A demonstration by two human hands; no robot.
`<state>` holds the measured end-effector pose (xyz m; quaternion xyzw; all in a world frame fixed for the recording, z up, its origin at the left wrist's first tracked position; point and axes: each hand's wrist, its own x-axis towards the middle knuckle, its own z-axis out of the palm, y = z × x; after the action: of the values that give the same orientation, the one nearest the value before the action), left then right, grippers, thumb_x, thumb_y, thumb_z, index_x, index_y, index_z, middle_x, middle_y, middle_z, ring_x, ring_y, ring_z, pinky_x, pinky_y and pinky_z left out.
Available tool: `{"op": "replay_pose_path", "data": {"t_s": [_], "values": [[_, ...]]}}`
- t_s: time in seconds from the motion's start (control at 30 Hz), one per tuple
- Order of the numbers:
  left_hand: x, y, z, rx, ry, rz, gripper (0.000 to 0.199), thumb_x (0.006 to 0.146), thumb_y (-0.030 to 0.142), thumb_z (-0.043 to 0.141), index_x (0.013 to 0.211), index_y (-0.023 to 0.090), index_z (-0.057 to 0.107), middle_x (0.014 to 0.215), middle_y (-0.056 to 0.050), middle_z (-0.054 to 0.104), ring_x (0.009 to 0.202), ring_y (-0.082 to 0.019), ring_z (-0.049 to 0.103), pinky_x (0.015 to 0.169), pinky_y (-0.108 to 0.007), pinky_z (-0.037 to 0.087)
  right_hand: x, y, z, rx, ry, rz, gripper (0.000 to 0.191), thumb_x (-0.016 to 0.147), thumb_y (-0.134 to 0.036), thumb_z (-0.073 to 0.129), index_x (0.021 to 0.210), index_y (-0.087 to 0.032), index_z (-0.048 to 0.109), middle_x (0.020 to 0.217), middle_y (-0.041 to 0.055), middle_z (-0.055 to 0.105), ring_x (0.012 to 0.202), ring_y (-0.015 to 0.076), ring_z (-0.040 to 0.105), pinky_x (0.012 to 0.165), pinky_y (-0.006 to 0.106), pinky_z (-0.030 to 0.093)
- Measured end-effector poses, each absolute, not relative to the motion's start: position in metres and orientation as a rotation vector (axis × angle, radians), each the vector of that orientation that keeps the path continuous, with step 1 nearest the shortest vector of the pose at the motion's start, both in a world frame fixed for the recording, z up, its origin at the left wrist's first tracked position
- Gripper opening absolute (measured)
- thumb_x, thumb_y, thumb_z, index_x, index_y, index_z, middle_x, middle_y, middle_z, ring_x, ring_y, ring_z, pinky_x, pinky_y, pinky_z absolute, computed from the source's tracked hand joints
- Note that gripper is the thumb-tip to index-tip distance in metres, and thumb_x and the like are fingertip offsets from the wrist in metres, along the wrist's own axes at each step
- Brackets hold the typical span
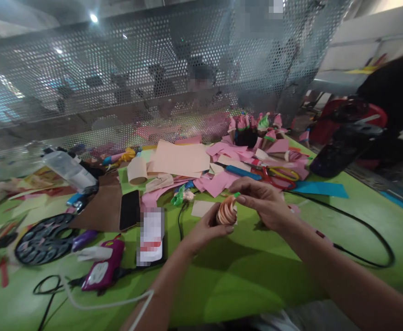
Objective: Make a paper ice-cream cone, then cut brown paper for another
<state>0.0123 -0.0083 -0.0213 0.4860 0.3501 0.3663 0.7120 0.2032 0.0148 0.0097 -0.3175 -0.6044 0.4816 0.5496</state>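
Note:
Wrapped round a small peach paper swirl [226, 212], shaped like soft-serve ice cream, my left hand [208, 230] holds it above the green table. My right hand [261, 200] pinches a small green piece [236, 195] at the swirl's top. A pale paper piece [201, 208] lies on the table just behind my left hand. Behind my hands are pink paper scraps [218, 183], a blue-handled cutter [243, 172] and scissors with red and yellow handles [279, 177]. The swirl's underside is hidden by my left hand.
Finished-looking pink paper cones [244, 124] stand at the back. Left are two phones [130, 210], a black paint palette [44, 239], a magenta pack [105, 266] and cables. A dark bottle [339, 145] stands right, near a black cable [366, 227]. A perforated metal screen [135, 87] bounds the back.

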Motion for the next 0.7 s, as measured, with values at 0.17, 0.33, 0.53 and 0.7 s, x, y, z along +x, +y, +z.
{"op": "replay_pose_path", "data": {"t_s": [0.17, 0.33, 0.53, 0.7], "values": [[0.0115, -0.0102, -0.018, 1.083, 0.767, 0.801, 0.062, 0.063, 0.031, 0.086, 0.122, 0.023, 0.066, 0.111, -0.005, 0.064, 0.11, -0.025, 0.054, 0.097, -0.036, 0.04, 0.2033, 0.0152, 0.0091, -0.742, -1.442, 1.152, 0.028, 0.075, -0.049, 0.08, 0.084, -0.023, 0.073, 0.083, 0.0018, 0.066, 0.078, 0.0168, 0.062, 0.069, 0.03, 0.053], [0.0117, -0.0102, -0.0191, 1.049, 0.765, 0.842, 0.067, 0.064, 0.027, 0.085, 0.127, 0.024, 0.063, 0.117, -0.006, 0.064, 0.113, -0.026, 0.054, 0.098, -0.038, 0.04, 0.2024, 0.0144, 0.008, -0.779, -1.388, 1.197, 0.037, 0.072, -0.048, 0.082, 0.1, -0.025, 0.074, 0.099, 0.0038, 0.072, 0.087, 0.0186, 0.066, 0.074, 0.032, 0.055], [0.0142, -0.007, -0.0203, 1.052, 0.722, 0.856, 0.065, 0.063, 0.025, 0.084, 0.125, 0.023, 0.062, 0.112, -0.005, 0.064, 0.107, -0.024, 0.055, 0.093, -0.035, 0.041, 0.201, 0.0146, 0.0081, -0.815, -1.336, 1.201, 0.028, 0.072, -0.042, 0.083, 0.092, -0.025, 0.076, 0.091, 0.0021, 0.072, 0.082, 0.0164, 0.064, 0.071, 0.029, 0.052], [0.0158, -0.0047, -0.0205, 1.019, 0.768, 0.902, 0.062, 0.059, 0.014, 0.072, 0.117, 0.021, 0.055, 0.09, -0.001, 0.064, 0.082, -0.015, 0.056, 0.073, -0.027, 0.042, 0.202, 0.0165, 0.0094, -0.844, -1.158, 1.173, 0.027, 0.075, -0.047, 0.078, 0.09, -0.024, 0.077, 0.093, 0.004, 0.074, 0.077, 0.0152, 0.063, 0.069, 0.027, 0.05]]}}
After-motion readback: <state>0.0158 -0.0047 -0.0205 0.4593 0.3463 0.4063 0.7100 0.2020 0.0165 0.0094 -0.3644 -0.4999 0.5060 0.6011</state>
